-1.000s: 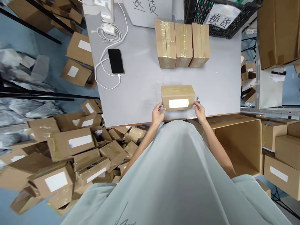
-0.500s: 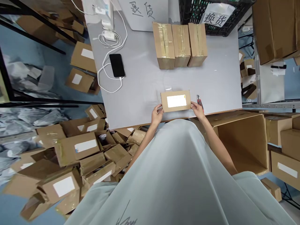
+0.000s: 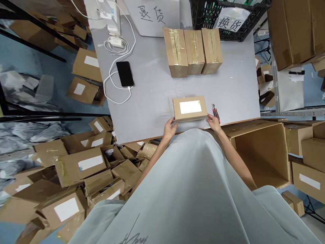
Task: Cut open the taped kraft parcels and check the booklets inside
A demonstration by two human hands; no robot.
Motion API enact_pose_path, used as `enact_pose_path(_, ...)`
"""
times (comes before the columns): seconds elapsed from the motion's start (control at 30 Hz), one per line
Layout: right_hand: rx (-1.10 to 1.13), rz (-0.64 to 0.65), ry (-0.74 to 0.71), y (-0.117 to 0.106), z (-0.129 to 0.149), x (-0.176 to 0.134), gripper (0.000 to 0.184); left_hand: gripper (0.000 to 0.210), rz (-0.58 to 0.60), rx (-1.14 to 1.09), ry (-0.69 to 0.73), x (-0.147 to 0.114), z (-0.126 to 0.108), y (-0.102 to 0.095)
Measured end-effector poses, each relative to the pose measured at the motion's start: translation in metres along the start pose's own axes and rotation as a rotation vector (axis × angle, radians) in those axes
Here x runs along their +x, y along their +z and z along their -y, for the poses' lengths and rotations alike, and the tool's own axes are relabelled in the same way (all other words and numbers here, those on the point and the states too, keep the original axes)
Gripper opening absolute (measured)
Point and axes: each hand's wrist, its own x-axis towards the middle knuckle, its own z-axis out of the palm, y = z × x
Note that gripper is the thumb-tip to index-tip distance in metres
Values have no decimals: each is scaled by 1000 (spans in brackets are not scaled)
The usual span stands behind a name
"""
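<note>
A small cardboard box (image 3: pixel 190 116) with a white label on its upper face is at the near edge of the grey table (image 3: pixel 149 112). My left hand (image 3: pixel 169 129) grips its lower left corner, fingertips against the cardboard. At the lower right corner, my right hand (image 3: pixel 213 122) holds the other end with thumb and fingers. The box's near side tilts into view below the label. Just right of the box lies a red and black utility knife (image 3: pixel 216 113), close to my right hand but apart from it.
Three taped cardboard boxes (image 3: pixel 194 52) stand side by side farther back. Behind them are a black plastic crate (image 3: pixel 228 20) and a grey panel with handwriting (image 3: pixel 154 17). A phone (image 3: pixel 125 74) charges at left. A large open carton (image 3: pixel 261 152) stands right; a heap of cartons (image 3: pixel 93 162) lies left.
The small box has tilted, so its near side now shows under the labelled face. Both hands stay at its ends, slightly lower against it. The whole view has shifted slightly.
</note>
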Motion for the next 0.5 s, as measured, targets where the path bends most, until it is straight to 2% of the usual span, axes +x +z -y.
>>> enact_pose_path(0.2, -80, -170, -113, -15, 38, 10, 39, 42, -55, 3, 230, 10, -32, -6)
enact_pose_path(0.4, -140, -175, -98, -12, 46, 30, 27, 33, -60, 41, 195, 24, -39, -2)
enact_pose_path(0.5, -151, -174, -113, -8, 43, 39, 34, 36, -85, 51, 195, 28, -39, 1)
